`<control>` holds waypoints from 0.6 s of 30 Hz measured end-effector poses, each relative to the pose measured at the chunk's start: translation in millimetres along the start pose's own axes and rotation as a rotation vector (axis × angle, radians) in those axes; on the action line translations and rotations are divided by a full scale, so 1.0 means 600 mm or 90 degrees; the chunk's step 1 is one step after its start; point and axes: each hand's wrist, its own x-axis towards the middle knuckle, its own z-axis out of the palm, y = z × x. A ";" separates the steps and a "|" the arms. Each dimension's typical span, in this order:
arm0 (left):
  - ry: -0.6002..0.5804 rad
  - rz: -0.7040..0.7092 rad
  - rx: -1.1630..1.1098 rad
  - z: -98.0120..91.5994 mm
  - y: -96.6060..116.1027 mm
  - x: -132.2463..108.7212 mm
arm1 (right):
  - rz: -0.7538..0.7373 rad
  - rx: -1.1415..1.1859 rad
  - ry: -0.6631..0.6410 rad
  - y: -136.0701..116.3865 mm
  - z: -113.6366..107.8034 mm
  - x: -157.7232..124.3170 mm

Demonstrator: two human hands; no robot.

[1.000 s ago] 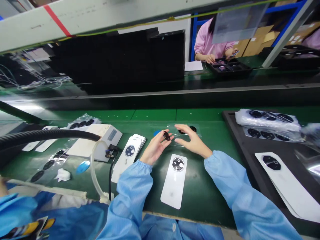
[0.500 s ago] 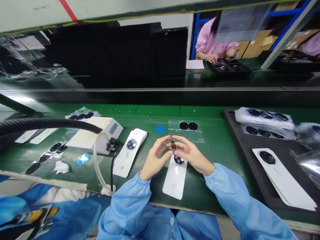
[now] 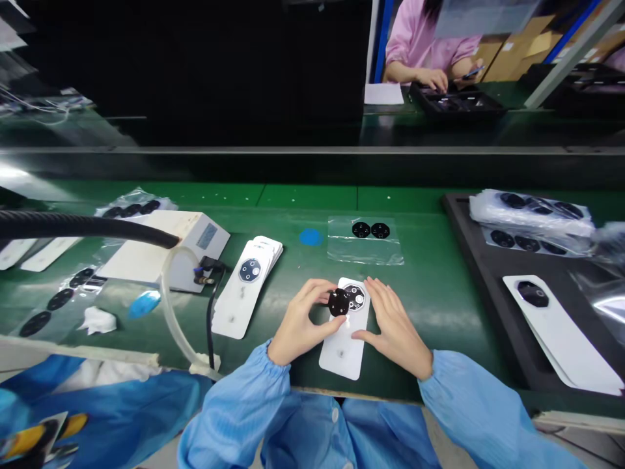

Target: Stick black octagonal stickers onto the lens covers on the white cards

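Between the thumb and fingers of my left hand (image 3: 303,321) is a round black camera lens cover (image 3: 338,303) with small holes. It hovers beside the camera cutout of a white phone back panel (image 3: 342,352) lying in front of me. My right hand (image 3: 398,329) rests along the panel's right edge, fingers stretched out and thumb apart, holding nothing. Beyond the hands, a clear plastic film (image 3: 364,251) carries two more black lens covers (image 3: 370,230). A fanned stack of white back panels (image 3: 244,293) lies left of my left hand.
Left stand a white box device (image 3: 156,251), a black hose (image 3: 88,227) and a clear tube (image 3: 170,312). Blue round film (image 3: 310,237) lies mid-table. A dark tray (image 3: 481,286) at right holds white panels (image 3: 561,332) and bagged lens covers (image 3: 532,212). A co-worker (image 3: 430,52) sits opposite.
The lens cover, upright between both hands before, is now in my left hand with its face turned up. My right hand has let go and moved down to the panel's right edge. The view tilted down.
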 end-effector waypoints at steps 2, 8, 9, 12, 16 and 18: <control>-0.030 0.006 0.019 0.008 -0.008 0.003 | -0.025 -0.069 -0.029 0.009 0.000 -0.007; -0.075 0.040 0.083 0.033 -0.018 0.013 | -0.057 -0.075 -0.127 0.018 -0.032 0.011; -0.077 0.045 0.089 0.036 -0.021 0.014 | -0.060 -0.071 -0.139 0.020 -0.035 0.013; -0.083 0.046 0.108 0.043 -0.027 0.016 | -0.060 -0.064 -0.156 0.023 -0.038 0.014; -0.090 0.048 0.117 0.045 -0.031 0.018 | -0.056 -0.070 -0.164 0.024 -0.037 0.012; -0.088 0.049 0.118 0.045 -0.031 0.018 | -0.058 -0.076 -0.165 0.024 -0.037 0.013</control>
